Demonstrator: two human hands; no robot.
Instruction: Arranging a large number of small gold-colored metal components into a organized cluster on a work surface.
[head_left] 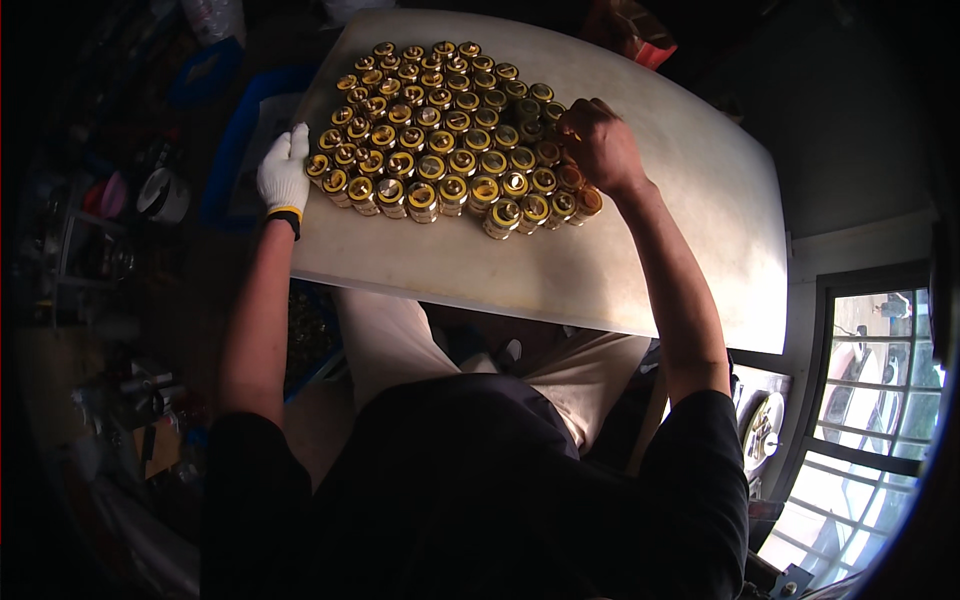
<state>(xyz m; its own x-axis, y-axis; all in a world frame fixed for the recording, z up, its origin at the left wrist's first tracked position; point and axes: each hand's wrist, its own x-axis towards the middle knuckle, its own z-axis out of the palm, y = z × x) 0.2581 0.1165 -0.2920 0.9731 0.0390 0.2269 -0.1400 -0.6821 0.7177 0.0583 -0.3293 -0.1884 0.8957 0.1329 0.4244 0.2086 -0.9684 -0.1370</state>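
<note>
Many brass-coloured metal cylinders (424,200) with yellow ring tops stand upright in a tight group on a pale board (450,260). Small metal pieces sit in the tops of several of them. My left hand (284,174), in a white knit glove, rests at the board's left edge beside the outermost cylinders. Its fingers are stretched out and hold nothing that I can see. Bare, my right hand (603,150) is curled over the group's right side with its fingers pressed together. Whatever its fingertips grip is hidden behind the hand.
A blue tray (228,165) stands beyond the board's left edge, with a white tub (165,195) farther left. At the far right of the board lies a red package (640,40). A barred window (870,380) is at the right. My legs are under the board.
</note>
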